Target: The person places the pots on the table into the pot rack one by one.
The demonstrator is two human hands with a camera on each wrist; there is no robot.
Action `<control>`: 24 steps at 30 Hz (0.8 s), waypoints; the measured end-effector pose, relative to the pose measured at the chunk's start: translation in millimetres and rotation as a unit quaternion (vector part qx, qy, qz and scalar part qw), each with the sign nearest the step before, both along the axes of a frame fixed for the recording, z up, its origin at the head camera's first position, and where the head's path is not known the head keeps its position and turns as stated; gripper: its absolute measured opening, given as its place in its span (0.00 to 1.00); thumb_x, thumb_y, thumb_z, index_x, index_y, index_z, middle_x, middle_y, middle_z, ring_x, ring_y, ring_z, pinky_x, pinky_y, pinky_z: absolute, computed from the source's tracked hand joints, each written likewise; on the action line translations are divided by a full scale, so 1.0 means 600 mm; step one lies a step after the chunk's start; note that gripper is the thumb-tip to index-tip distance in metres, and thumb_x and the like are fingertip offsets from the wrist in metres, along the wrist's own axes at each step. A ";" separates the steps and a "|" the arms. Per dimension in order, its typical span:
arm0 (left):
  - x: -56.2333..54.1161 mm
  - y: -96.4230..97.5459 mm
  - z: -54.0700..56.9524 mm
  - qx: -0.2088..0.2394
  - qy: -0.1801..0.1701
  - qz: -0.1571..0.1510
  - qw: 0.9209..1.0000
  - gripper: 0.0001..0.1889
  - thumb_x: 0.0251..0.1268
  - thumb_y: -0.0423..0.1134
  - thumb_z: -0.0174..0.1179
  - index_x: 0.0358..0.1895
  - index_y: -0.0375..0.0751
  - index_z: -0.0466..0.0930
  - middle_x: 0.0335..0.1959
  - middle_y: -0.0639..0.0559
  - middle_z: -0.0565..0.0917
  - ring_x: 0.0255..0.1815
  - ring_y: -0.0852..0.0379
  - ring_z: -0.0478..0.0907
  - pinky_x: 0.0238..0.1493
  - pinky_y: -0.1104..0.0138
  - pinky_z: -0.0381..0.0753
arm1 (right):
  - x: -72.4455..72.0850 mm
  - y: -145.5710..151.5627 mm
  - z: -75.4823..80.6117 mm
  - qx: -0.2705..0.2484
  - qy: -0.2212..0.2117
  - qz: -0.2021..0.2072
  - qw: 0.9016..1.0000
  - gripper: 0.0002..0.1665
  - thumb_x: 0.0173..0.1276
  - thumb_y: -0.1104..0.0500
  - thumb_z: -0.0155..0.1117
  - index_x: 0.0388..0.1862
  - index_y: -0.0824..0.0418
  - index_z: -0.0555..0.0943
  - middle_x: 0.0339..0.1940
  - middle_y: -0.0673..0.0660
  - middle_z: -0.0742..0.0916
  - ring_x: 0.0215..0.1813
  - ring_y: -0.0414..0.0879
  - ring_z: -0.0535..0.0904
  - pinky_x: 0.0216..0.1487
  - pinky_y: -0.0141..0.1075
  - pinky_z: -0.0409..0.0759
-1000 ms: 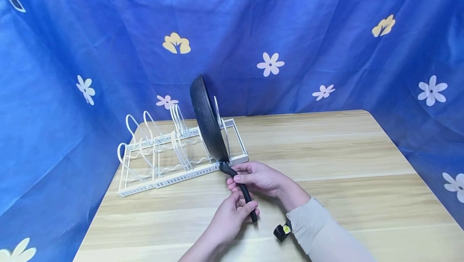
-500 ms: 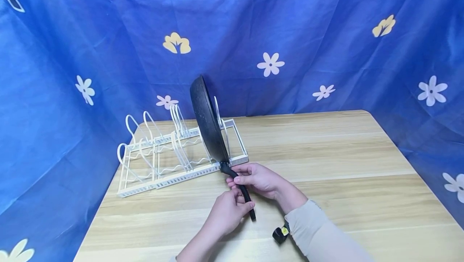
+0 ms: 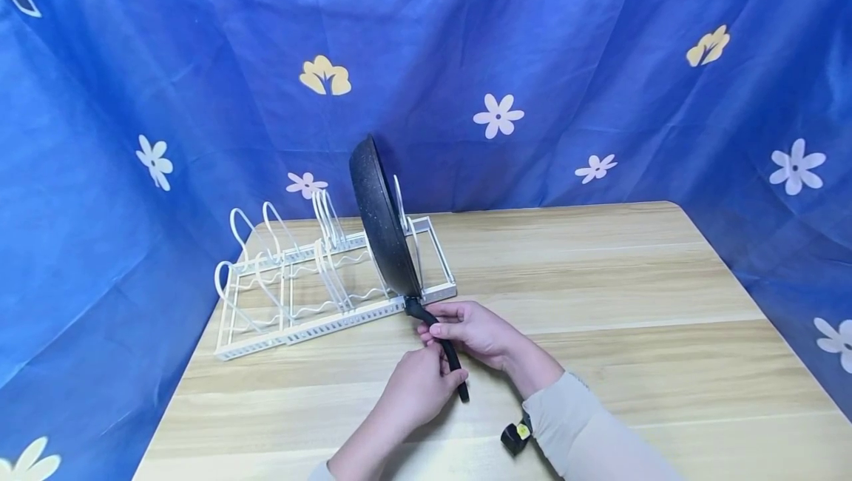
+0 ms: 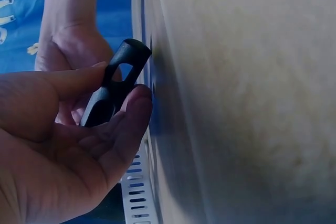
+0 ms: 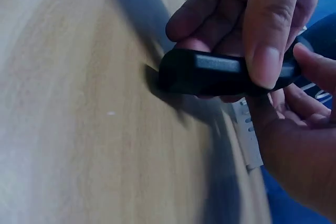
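Note:
A black speckled frying pan [image 3: 382, 222] stands on edge in the right part of a white wire rack [image 3: 313, 329], tilted a little to the left. Its handle [image 3: 452, 359] sticks out over the rack's front rail toward the person. My left hand [image 3: 419, 388] pinches the handle near its end, thumb on one side and fingers on the other. Closer to the pan, my right hand [image 3: 475, 333] holds the same handle between thumb and fingers. The handle's end with its hanging hole [image 4: 123, 71] shows in the left wrist view. The pan hides some rack wires behind it.
The rack's other wire dividers [image 3: 262, 281] stand left of the pan. A small black device [image 3: 515, 436] with a yellow mark sits by the right cuff. Wooden tabletop [image 3: 632, 303] extends to the right, and a blue flowered curtain [image 3: 426, 59] surrounds the table.
The left hand has shifted slightly forward along the handle, and the handle's end has moved a little left. Pan and rack look almost unmoved; both hands keep their hold.

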State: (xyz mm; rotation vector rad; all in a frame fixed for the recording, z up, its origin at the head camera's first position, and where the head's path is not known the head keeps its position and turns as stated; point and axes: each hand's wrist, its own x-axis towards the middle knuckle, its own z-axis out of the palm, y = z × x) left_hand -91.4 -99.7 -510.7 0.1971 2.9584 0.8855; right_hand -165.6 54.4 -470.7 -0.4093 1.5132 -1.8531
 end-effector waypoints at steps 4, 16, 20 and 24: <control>0.020 0.009 0.068 -0.004 -0.002 -0.003 1.000 0.17 0.65 0.52 0.76 0.31 0.52 0.76 0.20 0.65 0.75 0.23 0.62 0.73 0.27 0.66 0.70 | 0.010 -0.006 0.005 0.090 0.088 -0.040 0.991 0.27 0.81 0.65 0.63 0.74 0.75 0.75 0.60 0.76 0.88 0.50 0.38 0.89 0.59 0.30 0.86; 0.034 0.021 0.110 -0.128 0.039 0.012 0.991 0.21 0.65 0.59 0.74 0.40 0.44 0.85 0.33 0.46 0.92 0.36 0.44 0.90 0.33 0.53 0.80 | 0.047 0.001 0.052 0.389 0.382 -0.073 0.835 0.23 0.82 0.50 0.64 0.71 0.52 0.84 0.57 0.55 0.93 0.55 0.50 0.88 0.59 0.49 0.86; 0.044 0.015 0.116 -0.158 0.071 -0.002 0.985 0.22 0.70 0.59 0.70 0.47 0.43 0.86 0.39 0.45 0.92 0.43 0.43 0.90 0.42 0.52 0.79 | 0.060 0.014 0.071 0.446 0.446 -0.097 0.770 0.26 0.82 0.46 0.64 0.72 0.54 0.83 0.65 0.57 0.91 0.69 0.57 0.86 0.71 0.54 0.84; 0.056 0.007 0.127 -0.156 0.110 0.000 0.982 0.24 0.75 0.58 0.65 0.54 0.40 0.87 0.48 0.45 0.91 0.51 0.41 0.88 0.52 0.50 0.80 | 0.067 0.038 0.091 0.481 0.482 -0.114 0.723 0.29 0.82 0.43 0.63 0.74 0.54 0.81 0.69 0.59 0.89 0.74 0.61 0.82 0.79 0.58 0.77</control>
